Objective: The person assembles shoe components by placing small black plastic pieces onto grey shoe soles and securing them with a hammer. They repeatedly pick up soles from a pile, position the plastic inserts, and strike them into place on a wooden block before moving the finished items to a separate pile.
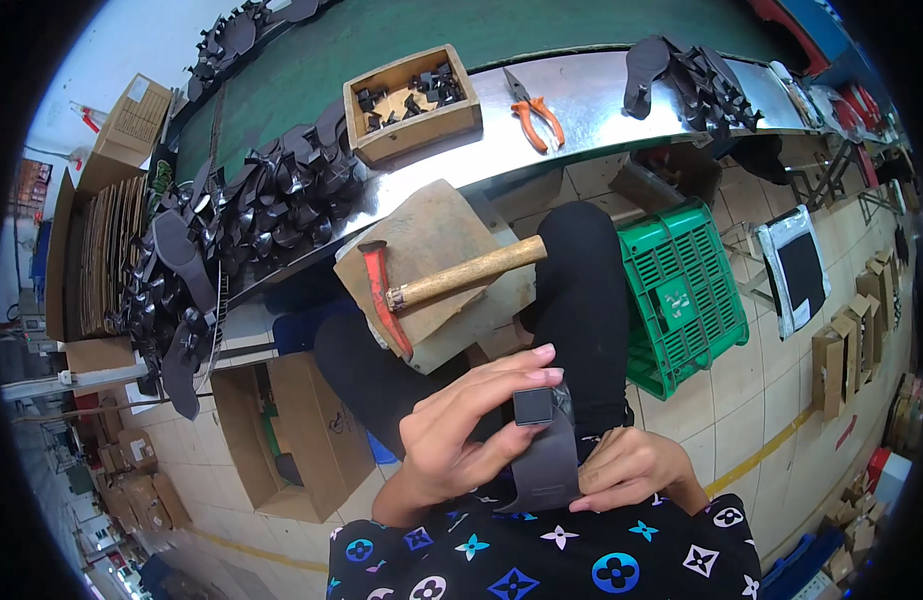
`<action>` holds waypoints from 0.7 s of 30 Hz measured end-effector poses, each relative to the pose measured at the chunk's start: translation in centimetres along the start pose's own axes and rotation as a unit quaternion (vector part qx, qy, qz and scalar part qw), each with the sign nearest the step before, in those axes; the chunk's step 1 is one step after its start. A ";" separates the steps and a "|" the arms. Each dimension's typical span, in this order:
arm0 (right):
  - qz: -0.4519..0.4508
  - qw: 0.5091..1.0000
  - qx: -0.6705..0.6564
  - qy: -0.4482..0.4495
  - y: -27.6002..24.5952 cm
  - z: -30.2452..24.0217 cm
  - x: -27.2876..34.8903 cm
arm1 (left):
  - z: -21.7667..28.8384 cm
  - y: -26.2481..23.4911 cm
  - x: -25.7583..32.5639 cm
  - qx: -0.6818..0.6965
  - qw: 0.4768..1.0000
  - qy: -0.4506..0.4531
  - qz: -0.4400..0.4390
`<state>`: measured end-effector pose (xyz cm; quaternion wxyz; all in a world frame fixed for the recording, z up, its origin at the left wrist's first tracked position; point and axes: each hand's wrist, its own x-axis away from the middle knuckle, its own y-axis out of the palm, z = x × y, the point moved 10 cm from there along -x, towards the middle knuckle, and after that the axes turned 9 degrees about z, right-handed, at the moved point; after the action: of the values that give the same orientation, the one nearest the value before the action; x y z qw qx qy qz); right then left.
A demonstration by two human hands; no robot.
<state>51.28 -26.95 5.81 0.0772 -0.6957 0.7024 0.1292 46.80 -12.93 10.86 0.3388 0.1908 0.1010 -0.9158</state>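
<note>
Close in front of my body I hold a dark grey shoe sole (545, 468) with a heel. Its black square heel tip (534, 406) faces up. My left hand (465, 425) is closed around the heel end, fingers stretched along one side and the thumb on the other. My right hand (632, 468) grips the sole's lower side edge with bent fingers. Just beyond my hands, a hammer (467, 273) with a red head and wooden handle lies on a worn brown board (432, 228) between my knees.
A wooden box (413, 140) of small black pieces and orange-handled pliers (534, 115) sit on the metal bench edge. Heeled soles pile up left (272, 190) and right (687, 80). A green crate (687, 290) stands right of my leg, an open cardboard box (317, 430) left.
</note>
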 end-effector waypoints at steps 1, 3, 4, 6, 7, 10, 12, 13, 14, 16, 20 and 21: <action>-0.008 1.000 0.000 -0.004 0.1 -0.1 -0.1 | 0.1 -0.1 0.0 -0.017 1.000 0.015 0.002; -0.028 1.000 0.000 -0.004 0.2 0.1 -0.2 | -0.1 0.0 0.0 -0.019 1.000 -0.004 -0.017; -0.038 0.999 0.001 -0.003 0.3 0.1 -0.2 | -0.2 -0.1 0.0 -0.018 0.999 -0.013 -0.028; -0.043 0.999 -0.006 0.003 0.5 0.1 -0.5 | -1.0 -0.3 0.2 -0.011 0.998 -0.056 -0.038; -0.046 0.999 -0.009 0.005 0.5 0.2 -0.7 | -1.5 -0.4 0.3 -0.007 0.996 -0.076 -0.043; -0.053 0.998 -0.019 -0.003 0.7 0.2 -1.0 | -3.4 -0.5 1.1 0.056 0.986 -0.152 -0.027; -0.052 0.998 -0.030 -0.011 0.8 0.1 -1.2 | -4.1 -0.4 1.5 0.093 0.977 -0.191 -0.021; -0.054 0.998 -0.036 -0.015 0.9 0.1 -1.4 | -4.3 -0.4 1.7 0.107 0.973 -0.203 -0.019; -0.061 0.998 -0.032 -0.012 1.0 0.1 -1.6 | -4.5 -0.4 1.8 0.122 0.969 -0.216 -0.017; -0.072 0.997 -0.024 -0.007 1.1 0.2 -1.9 | -4.3 -0.5 1.7 0.125 0.971 -0.202 -0.020; -0.068 0.998 -0.005 -0.011 1.1 0.1 -2.3 | -4.4 -0.5 2.3 0.123 0.968 -0.218 -0.008; -0.070 0.997 0.001 -0.020 0.7 -0.3 -2.7 | -4.4 -0.4 2.5 0.125 0.966 -0.227 -0.006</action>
<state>50.68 -24.42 6.97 0.1007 -0.7405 0.6503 0.1363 45.99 -12.69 5.80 0.3206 0.0177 -0.0927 -0.9425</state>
